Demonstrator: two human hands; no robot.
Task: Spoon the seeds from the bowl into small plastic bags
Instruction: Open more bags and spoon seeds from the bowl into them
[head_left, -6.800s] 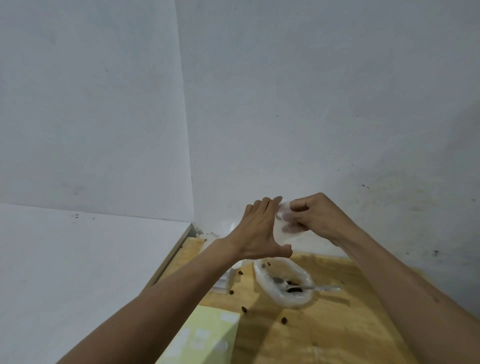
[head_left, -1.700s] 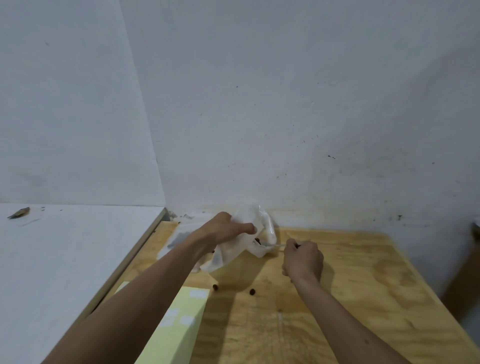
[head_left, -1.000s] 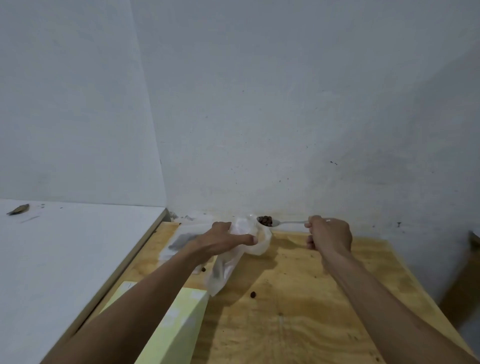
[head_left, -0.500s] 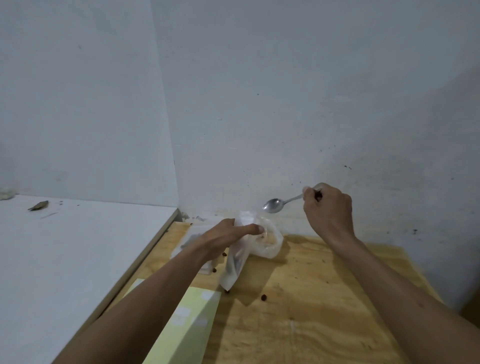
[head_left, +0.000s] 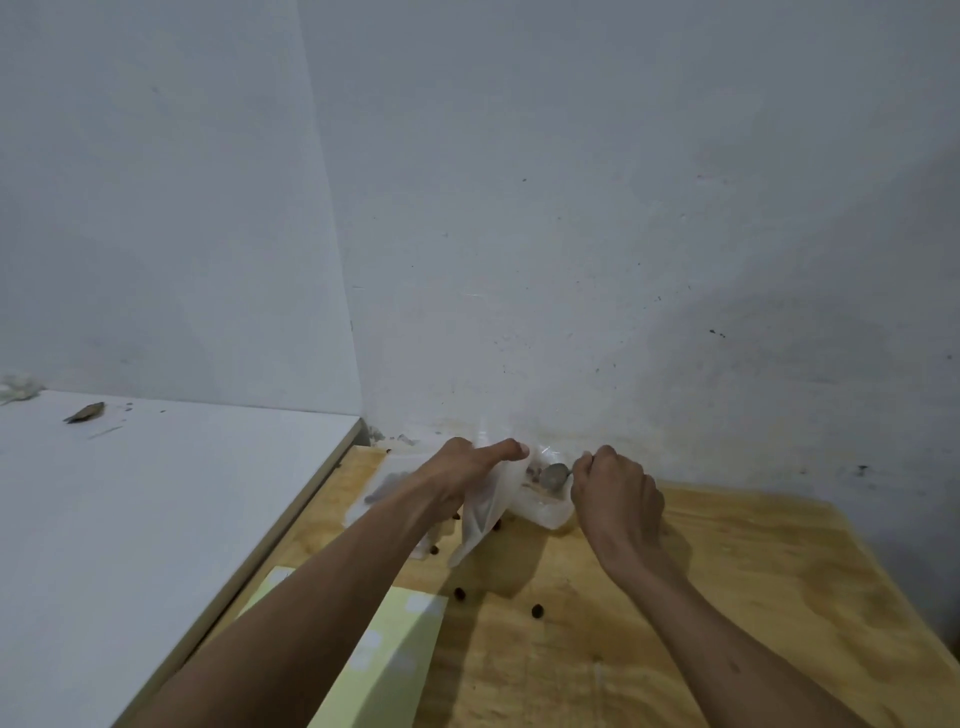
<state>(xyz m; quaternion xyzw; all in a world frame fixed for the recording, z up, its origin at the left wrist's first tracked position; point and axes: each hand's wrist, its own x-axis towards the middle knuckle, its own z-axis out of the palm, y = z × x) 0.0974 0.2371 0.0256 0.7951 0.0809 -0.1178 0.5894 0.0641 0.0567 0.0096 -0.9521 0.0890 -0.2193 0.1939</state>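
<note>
The small plastic bag (head_left: 488, 512) hangs from the left hand (head_left: 457, 475) above the plywood surface (head_left: 649, 623), its mouth uppermost and turned toward the right, its long axis sloping down and leftward to a limp lower corner just above the wood. The left hand grips the bag at its upper edge; its thumb is extended along the rim, and the other fingers are hidden behind the plastic, so their lie cannot be told. The spoon (head_left: 555, 475) sits immediately right of the bag mouth, over the white bowl (head_left: 545, 512), its handle running rightward into the right hand (head_left: 615, 496), whose fingers are curled around it. The spoon's scoop points left toward the bag; whether it carries seeds cannot be told. In my judgement the coming move turns on this short leftward gap: the right hand is nearer and must bring the scoop into the held-open mouth. Loose seeds (head_left: 537, 610) lie on the surface below. A pale yellow-green box (head_left: 395, 654) stands near the left forearm.
</note>
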